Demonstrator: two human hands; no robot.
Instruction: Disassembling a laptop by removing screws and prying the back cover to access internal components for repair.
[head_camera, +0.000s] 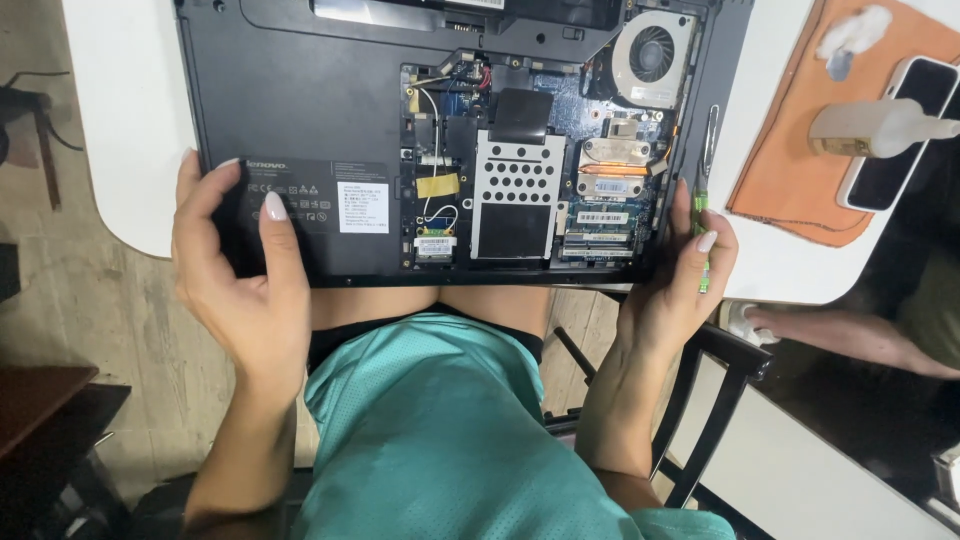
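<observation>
The upturned black laptop (330, 120), its bottom cover off and fan exposed, fills the upper centre of the frame on the white table (120, 130), steadied by 2 hands: left hand (240, 270) spread wide on its lower-left edge, right hand (680, 275) pinching a green-handled screwdriver (705, 215) against its lower-right corner.

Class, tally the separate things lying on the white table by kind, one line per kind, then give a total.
Opened laptop: 1
Orange cloth: 1
Phone: 1
Pale bottle: 1
White wad: 1
Tweezers: 1
Total: 6
</observation>
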